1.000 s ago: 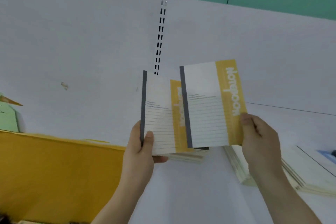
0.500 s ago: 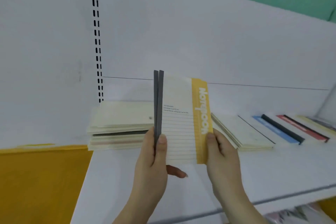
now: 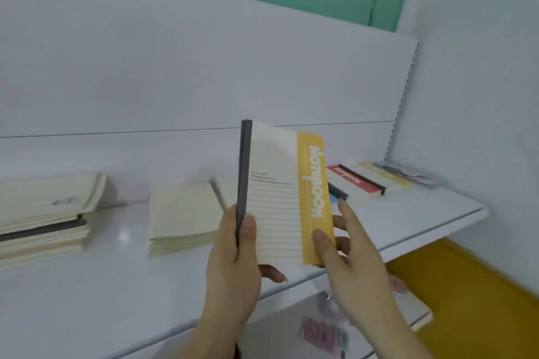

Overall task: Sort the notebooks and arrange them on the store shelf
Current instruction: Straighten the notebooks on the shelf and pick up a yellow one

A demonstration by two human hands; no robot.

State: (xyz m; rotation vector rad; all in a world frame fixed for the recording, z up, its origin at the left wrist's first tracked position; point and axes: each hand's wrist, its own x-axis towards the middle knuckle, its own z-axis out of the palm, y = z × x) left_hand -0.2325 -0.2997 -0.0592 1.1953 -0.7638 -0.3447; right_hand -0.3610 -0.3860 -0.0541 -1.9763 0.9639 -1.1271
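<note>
You held the yellow-banded notebooks (image 3: 280,198) upright above the front of the white shelf (image 3: 423,221), your left hand (image 3: 233,256) clamped on their grey spines with the thumb across the cover. Your right hand (image 3: 347,248) pinched their yellow edge between thumb and fingers. Behind the notebooks a cream stack (image 3: 180,216) lay flat on the shelf, a taller pile (image 3: 43,216) left of it, and a red-banded notebook (image 3: 354,181) to the right
</note>
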